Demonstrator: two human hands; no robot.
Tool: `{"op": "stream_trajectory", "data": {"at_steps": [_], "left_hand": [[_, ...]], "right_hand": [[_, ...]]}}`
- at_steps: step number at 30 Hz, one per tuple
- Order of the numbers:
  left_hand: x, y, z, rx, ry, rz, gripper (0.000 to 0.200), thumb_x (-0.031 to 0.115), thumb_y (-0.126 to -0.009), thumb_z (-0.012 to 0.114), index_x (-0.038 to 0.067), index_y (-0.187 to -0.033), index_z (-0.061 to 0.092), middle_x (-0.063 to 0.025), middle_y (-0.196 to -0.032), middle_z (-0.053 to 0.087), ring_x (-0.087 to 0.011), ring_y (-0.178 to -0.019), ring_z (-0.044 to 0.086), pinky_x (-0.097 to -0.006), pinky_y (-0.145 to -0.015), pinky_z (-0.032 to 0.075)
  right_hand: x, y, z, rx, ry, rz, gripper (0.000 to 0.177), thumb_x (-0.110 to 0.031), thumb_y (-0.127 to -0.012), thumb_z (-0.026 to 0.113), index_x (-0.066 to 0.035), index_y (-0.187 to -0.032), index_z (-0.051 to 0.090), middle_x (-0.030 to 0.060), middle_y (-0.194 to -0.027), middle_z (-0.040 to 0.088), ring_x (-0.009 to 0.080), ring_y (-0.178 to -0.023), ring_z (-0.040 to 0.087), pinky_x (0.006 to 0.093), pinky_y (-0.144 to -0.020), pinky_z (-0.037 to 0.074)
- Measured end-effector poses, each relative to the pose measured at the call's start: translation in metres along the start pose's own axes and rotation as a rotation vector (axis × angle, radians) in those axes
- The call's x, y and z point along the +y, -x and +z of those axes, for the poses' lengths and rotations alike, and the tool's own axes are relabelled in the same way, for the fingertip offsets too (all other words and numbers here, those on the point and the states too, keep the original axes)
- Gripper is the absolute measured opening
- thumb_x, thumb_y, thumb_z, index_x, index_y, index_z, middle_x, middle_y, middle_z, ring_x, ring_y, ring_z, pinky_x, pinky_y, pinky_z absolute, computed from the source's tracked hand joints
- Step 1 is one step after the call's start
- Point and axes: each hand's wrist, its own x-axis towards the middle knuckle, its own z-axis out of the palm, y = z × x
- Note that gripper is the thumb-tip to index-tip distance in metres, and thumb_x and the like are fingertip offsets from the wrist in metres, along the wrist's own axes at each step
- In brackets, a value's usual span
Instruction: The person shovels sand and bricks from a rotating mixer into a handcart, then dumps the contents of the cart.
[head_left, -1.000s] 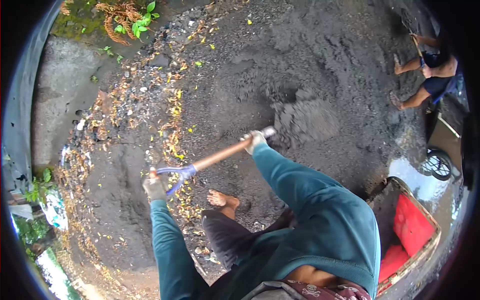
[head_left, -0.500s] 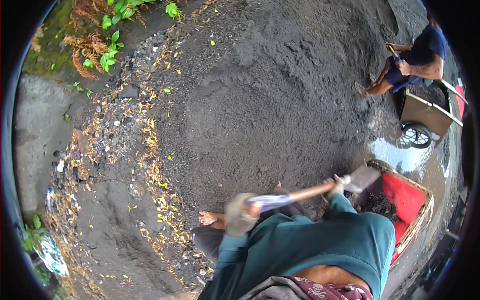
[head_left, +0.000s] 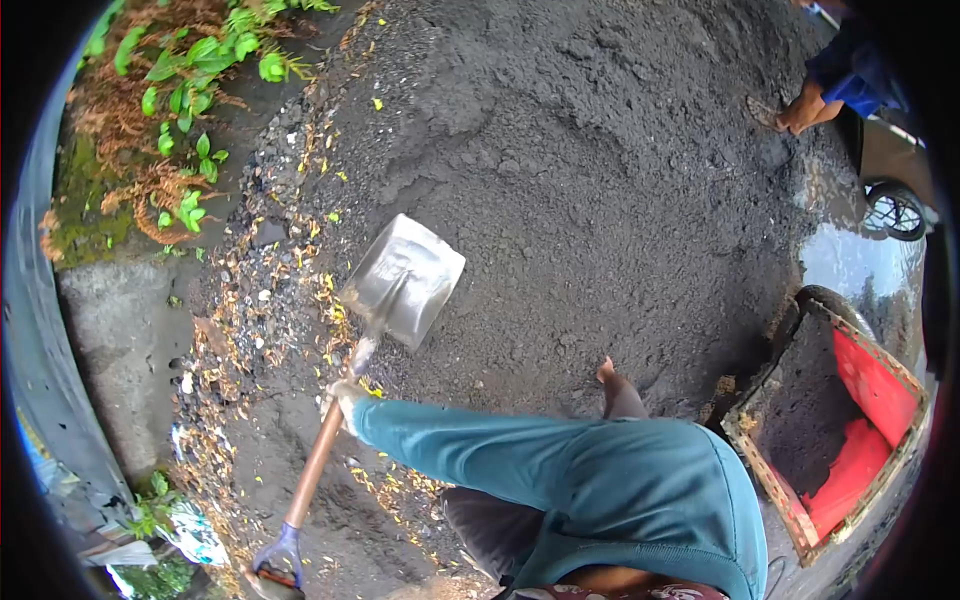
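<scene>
A shovel (head_left: 318,455) with a wooden shaft, a blue grip and a square metal blade slants across my left side. Its bare, shiny blade (head_left: 405,280) is over the dark, wet sand (head_left: 540,240). My right hand (head_left: 347,400), at the end of a stretched teal sleeve, is closed round the shaft just behind the blade. At the grip by the bottom edge, my gloved left hand (head_left: 270,585) shows only in part, closed on the handle. To my right stands a red-lined cart (head_left: 880,385), partly filled with dark sand (head_left: 805,425).
A co-worker's leg (head_left: 805,108) shows at the upper right, near another cart's spoked wheel (head_left: 895,210). A puddle (head_left: 845,265) lies behind the red cart. Gravel with yellow leaves, a concrete slab (head_left: 130,340) and green plants (head_left: 190,80) line the left.
The shovel has swung from the red cart on the right over to my left, both hands going with it. More of the cart's sand is visible. My view has shifted.
</scene>
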Motion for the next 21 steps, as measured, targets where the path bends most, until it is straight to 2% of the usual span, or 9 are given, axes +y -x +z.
{"op": "stream_trajectory", "data": {"at_steps": [1,2,3,4,5,6,13,17,21], "left_hand": [[0.010,0.014,0.075,-0.067,0.014,0.024,0.048,0.059,-0.093,0.055,0.012,-0.082,0.058,0.0030,-0.065,0.051,-0.0114,-0.057,0.051,-0.0315,-0.049,0.043],[0.005,0.039,0.173,-0.231,-0.002,0.093,0.041,0.049,-0.094,0.057,0.009,-0.086,0.060,0.0028,-0.065,0.051,-0.0103,-0.055,0.050,-0.0302,-0.047,0.042],[-0.010,0.066,0.272,-0.390,0.027,0.132,0.034,0.040,-0.095,0.060,0.006,-0.091,0.063,0.0025,-0.065,0.051,-0.0093,-0.053,0.048,-0.0289,-0.045,0.041],[-0.030,0.094,0.354,-0.531,0.089,0.136,0.027,0.031,-0.096,0.062,0.003,-0.096,0.065,0.0023,-0.065,0.051,-0.0082,-0.051,0.047,-0.0276,-0.042,0.040],[-0.054,0.112,0.411,-0.663,0.173,0.132,0.021,0.021,-0.097,0.065,0.000,-0.101,0.067,0.0021,-0.066,0.050,-0.0071,-0.049,0.046,-0.0263,-0.040,0.039],[-0.043,0.176,0.461,-0.576,0.135,0.062,0.022,0.027,-0.100,0.061,0.006,-0.091,0.063,0.0023,-0.059,0.047,-0.0076,-0.042,0.042,-0.0272,-0.036,0.034],[-0.142,0.141,0.439,-0.795,-0.001,-0.088,0.046,0.049,-0.100,0.054,0.015,-0.068,0.048,0.0006,-0.051,0.042,-0.0131,-0.037,0.040,-0.0300,-0.034,0.035],[-0.173,0.230,0.430,-0.885,-0.136,-0.363,0.048,0.050,-0.099,0.053,0.015,-0.068,0.047,-0.0005,-0.050,0.042,-0.0148,-0.039,0.042,-0.0314,-0.037,0.038],[-0.143,0.381,0.439,-1.394,-0.003,-0.348,0.032,0.034,-0.101,0.059,0.006,-0.087,0.057,-0.0048,-0.062,0.054,-0.0151,-0.047,0.054,-0.0302,-0.041,0.046]], "right_hand": [[-0.041,0.002,0.004,0.125,-0.013,-0.211,0.014,-0.013,-0.092,0.060,-0.005,-0.102,0.055,0.0099,-0.077,0.059,0.0263,-0.063,0.061,0.0444,-0.057,0.055],[-0.084,-0.090,-0.039,0.037,-0.012,-0.378,0.010,-0.015,-0.096,0.056,-0.005,-0.097,0.057,0.0091,-0.073,0.058,0.0257,-0.065,0.061,0.0446,-0.060,0.054],[-0.178,-0.060,-0.072,-0.094,-0.219,-0.476,0.015,-0.018,-0.100,0.050,-0.008,-0.089,0.055,0.0068,-0.069,0.054,0.0245,-0.064,0.059,0.0443,-0.062,0.053],[-0.270,-0.046,-0.112,-0.218,-0.471,-0.231,0.012,-0.018,-0.101,0.048,-0.011,-0.092,0.050,0.0081,-0.073,0.052,0.0242,-0.061,0.055,0.0429,-0.063,0.052],[-0.338,-0.010,-0.135,-0.138,-0.306,-0.325,0.013,-0.017,-0.100,0.047,-0.013,-0.088,0.047,0.0047,-0.070,0.046,0.0230,-0.058,0.052,0.0473,-0.064,0.054],[-0.376,-0.011,-0.162,0.006,-0.227,-0.497,0.006,-0.011,-0.094,0.049,-0.013,-0.088,0.047,0.0055,-0.071,0.049,0.0247,-0.061,0.055,0.0463,-0.060,0.052],[-0.339,0.074,-0.254,0.389,-0.401,-0.671,0.002,-0.006,-0.086,0.055,-0.008,-0.088,0.055,0.0087,-0.069,0.053,0.0272,-0.056,0.058,0.0507,-0.053,0.054],[-0.306,0.206,-0.362,0.574,-0.494,-0.875,0.006,-0.008,-0.089,0.054,-0.010,-0.094,0.053,0.0099,-0.073,0.053,0.0271,-0.059,0.058,0.0509,-0.057,0.057],[-0.304,0.388,-0.452,0.684,-0.591,-1.159,0.006,-0.015,-0.095,0.047,-0.012,-0.094,0.052,0.0117,-0.072,0.054,0.0308,-0.060,0.057,0.0516,-0.058,0.055]]}}
